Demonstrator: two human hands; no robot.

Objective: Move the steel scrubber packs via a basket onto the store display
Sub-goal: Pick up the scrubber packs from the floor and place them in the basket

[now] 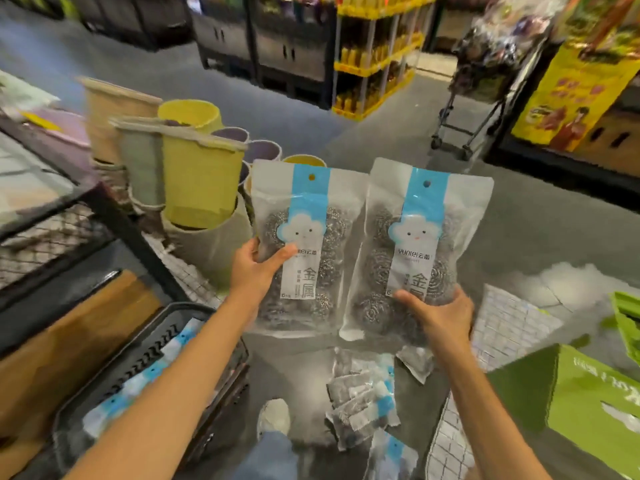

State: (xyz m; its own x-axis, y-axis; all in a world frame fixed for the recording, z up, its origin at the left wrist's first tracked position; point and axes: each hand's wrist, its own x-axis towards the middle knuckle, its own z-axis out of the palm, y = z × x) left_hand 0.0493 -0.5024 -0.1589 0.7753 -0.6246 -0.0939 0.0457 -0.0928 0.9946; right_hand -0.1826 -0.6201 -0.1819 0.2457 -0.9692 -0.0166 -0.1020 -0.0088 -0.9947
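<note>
I hold two clear packs of steel scrubbers upright side by side in front of me, each with a blue strip and a white cloud label. My left hand (258,266) grips the left pack (306,216) at its left edge, thumb across the front. My right hand (440,315) grips the right pack (420,237) near its bottom. A dark plastic basket (114,358) stands at lower left under my left forearm, with several packs inside. More packs (362,393) lie in a loose pile on the floor below my hands.
Stacked yellow, grey and beige plastic bins (194,174) stand ahead on the left beside a black wire-mesh display stand (52,237). Green cartons (588,403) sit at lower right. A wheeled cart (485,98) and yellow shelving (374,57) stand farther down the aisle. My shoe (273,417) shows below.
</note>
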